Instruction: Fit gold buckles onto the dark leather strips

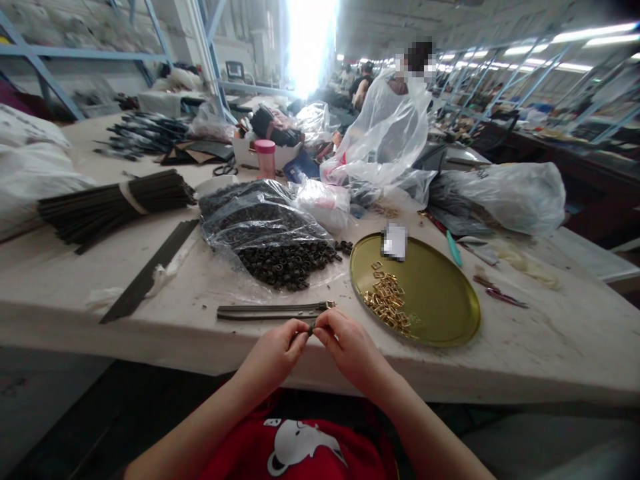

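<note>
My left hand (285,347) and my right hand (347,341) meet at the table's front edge. Between their pinched fingertips is a small dark loop (311,329), partly hidden by the fingers; it resembles the loops in the plastic bag. Just beyond my hands lie dark straps (270,309), one ending in a gold buckle (327,305). To the right stands a round gold tray (440,293) with a pile of small gold buckles (387,300) on its left side. Many small dark strap loops (285,263) spill from a clear plastic bag (250,213) behind the straps.
At left are a tied bundle of dark strips (120,200) and a flat dark strip (155,270). Farther back stand a pink-lidded jar (265,159) and clear plastic bags (385,133). A teal-handled tool (454,248) and small snips (505,297) lie right of the tray. A person sits beyond.
</note>
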Action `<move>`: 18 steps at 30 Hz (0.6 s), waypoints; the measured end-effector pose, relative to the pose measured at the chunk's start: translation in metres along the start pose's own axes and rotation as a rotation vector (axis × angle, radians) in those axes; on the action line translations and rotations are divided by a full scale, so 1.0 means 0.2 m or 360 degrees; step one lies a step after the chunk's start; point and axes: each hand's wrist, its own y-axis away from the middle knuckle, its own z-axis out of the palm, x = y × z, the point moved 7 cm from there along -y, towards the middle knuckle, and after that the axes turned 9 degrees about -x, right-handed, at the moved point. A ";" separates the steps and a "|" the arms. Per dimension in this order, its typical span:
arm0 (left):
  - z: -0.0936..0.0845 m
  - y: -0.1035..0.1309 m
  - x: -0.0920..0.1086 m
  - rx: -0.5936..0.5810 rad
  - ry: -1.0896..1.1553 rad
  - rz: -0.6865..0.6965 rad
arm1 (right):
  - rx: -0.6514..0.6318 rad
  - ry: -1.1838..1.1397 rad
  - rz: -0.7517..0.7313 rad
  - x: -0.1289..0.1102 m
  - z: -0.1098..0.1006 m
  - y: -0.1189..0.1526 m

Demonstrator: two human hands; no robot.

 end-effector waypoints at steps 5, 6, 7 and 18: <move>-0.01 0.01 0.01 -0.0023 -0.0006 -0.0014 | -0.0028 -0.0033 0.0013 0.01 0.00 0.00; -0.01 0.01 0.01 -0.0041 -0.0009 -0.0014 | -0.0038 -0.0039 0.0007 0.01 0.01 0.00; 0.00 0.01 0.01 -0.0060 -0.0013 -0.0013 | -0.0044 -0.0054 0.0006 0.01 0.02 0.00; 0.02 0.01 -0.01 -0.0041 0.0226 0.0041 | 0.0018 -0.0663 0.0219 0.19 0.14 -0.02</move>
